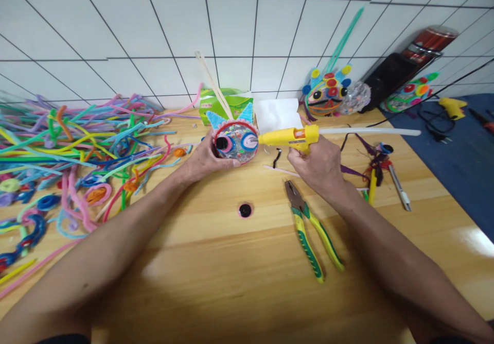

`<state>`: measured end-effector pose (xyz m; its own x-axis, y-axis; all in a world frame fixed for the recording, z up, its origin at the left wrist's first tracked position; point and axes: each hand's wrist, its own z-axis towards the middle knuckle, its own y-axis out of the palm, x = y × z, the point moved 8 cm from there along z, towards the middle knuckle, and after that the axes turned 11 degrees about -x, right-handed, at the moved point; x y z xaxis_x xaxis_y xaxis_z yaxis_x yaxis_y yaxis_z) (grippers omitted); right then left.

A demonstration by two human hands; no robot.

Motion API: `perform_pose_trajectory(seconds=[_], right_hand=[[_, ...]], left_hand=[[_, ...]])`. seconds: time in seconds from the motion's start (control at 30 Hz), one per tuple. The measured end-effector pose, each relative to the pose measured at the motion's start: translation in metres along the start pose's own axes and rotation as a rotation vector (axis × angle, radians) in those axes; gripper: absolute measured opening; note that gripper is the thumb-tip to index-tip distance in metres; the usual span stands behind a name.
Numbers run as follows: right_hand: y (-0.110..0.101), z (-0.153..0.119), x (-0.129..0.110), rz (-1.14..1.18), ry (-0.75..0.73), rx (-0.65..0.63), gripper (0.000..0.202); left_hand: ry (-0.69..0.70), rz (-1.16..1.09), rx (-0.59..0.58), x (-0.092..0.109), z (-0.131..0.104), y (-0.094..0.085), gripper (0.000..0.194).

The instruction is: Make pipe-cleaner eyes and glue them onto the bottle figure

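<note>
My left hand (210,157) is wrapped round the left side of a round decorated craft head (236,151), with blue pipe-cleaner ears and a red rim. One eye on it has a black centre on pink; the other is a blue ring around white. In my right hand (318,161) is a yellow hot glue gun (287,137), a long white glue stick jutting from its back. Its nozzle points at the blue-ringed eye and appears to touch it. On the table nearer me lies a loose black-and-pink eye piece (245,210).
Pliers (301,215) with green-yellow handles lie below my right hand. Pipe cleaners (77,153) are heaped at left. Behind stand a green box (226,104) and a finished craft head (326,94). A utility knife (399,187) and another glue gun (452,108) are at right.
</note>
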<state>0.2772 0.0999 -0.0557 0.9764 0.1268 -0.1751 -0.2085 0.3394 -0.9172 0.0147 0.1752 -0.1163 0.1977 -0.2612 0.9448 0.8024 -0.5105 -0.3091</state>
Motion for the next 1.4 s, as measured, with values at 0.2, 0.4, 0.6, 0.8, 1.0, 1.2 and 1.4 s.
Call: perform_pose_trajectory(seconds=[0.2, 0.4, 0.6, 0.8, 1.0, 1.2, 1.4], right_hand=[[-0.001, 0.000, -0.002, -0.015, -0.006, -0.017, 0.020], [-0.002, 0.000, -0.001, -0.024, -0.010, 0.016, 0.017], [-0.002, 0.000, 0.000, -0.009, -0.002, 0.033, 0.017], [-0.006, 0.000, 0.001, -0.029, 0.035, 0.031, 0.018], [-0.017, 0.001, 0.001, -0.045, 0.092, 0.043, 0.015], [-0.028, 0.008, -0.009, -0.068, 0.079, -0.020, 0.017], [-0.047, 0.014, -0.017, -0.090, 0.079, -0.012, 0.018]], left_hand=[[-0.001, 0.029, 0.000, -0.003, 0.000, -0.002, 0.096], [0.008, 0.009, 0.003, -0.002, 0.000, -0.001, 0.097], [-0.012, -0.005, 0.000, 0.002, 0.000, 0.001, 0.100], [-0.010, -0.132, -0.056, 0.003, 0.001, 0.005, 0.096], [-0.011, -0.277, -0.116, 0.004, 0.003, 0.006, 0.100], [0.012, -0.370, -0.210, 0.010, 0.005, 0.013, 0.103], [0.043, -0.463, -0.274, 0.012, 0.006, 0.020, 0.096]])
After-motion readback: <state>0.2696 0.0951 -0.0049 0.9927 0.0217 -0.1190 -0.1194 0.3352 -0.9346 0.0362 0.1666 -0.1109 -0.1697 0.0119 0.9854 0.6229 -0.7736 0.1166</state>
